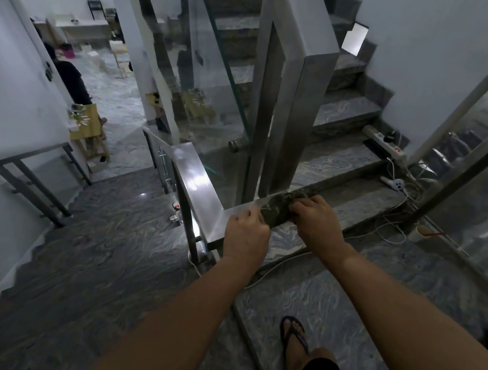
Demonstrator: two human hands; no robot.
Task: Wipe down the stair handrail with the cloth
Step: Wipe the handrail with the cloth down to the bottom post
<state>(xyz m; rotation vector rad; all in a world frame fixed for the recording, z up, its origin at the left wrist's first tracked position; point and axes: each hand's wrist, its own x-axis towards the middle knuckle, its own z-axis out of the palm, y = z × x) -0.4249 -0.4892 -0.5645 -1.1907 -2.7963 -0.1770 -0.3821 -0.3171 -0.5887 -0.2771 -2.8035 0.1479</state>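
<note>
A flat, shiny steel handrail [198,186] runs up from the lower flight and turns a corner just in front of me. A dark green cloth [278,207] lies bunched on the rail's short horizontal stretch past the corner. My left hand [247,234] grips the cloth's near end at the rail's edge. My right hand [315,218] presses on the cloth's right side with fingers curled into it. Both forearms reach in from the bottom of the view.
A glass panel [218,72] and steel post [301,106] rise behind the rail. Marble steps go down left and up right. A power strip [385,143] and white cables [395,211] lie on the steps. My sandalled foot [296,345] stands on the landing. A person [68,75] sits below.
</note>
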